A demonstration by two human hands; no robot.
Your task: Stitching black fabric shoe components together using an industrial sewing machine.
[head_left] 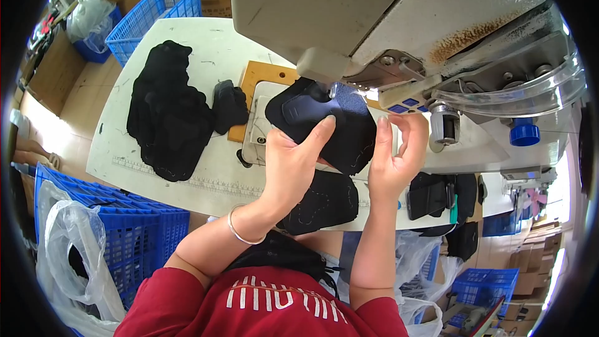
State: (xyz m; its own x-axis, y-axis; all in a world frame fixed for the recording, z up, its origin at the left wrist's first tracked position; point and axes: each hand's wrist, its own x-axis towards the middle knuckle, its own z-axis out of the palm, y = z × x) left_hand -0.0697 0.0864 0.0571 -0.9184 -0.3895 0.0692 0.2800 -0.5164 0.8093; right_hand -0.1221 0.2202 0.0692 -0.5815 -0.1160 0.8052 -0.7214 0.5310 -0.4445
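Note:
A black fabric piece with a smooth dark-blue patch lies under the needle area of a sewing machine. My left hand grips its near left edge, thumb on top and the other fingers mostly hidden below. At the right edge of the piece, my right hand is raised with thumb and fingertips drawn together; whatever is between them is too small to make out. Another black fabric piece with light stitch lines lies at the table's near edge, below my hands.
Black fabric pieces are heaped on the white table at left, beside a smaller dark stack. Blue crates with plastic bags stand near left. Dark items lie at right. The machine head overhangs the far side.

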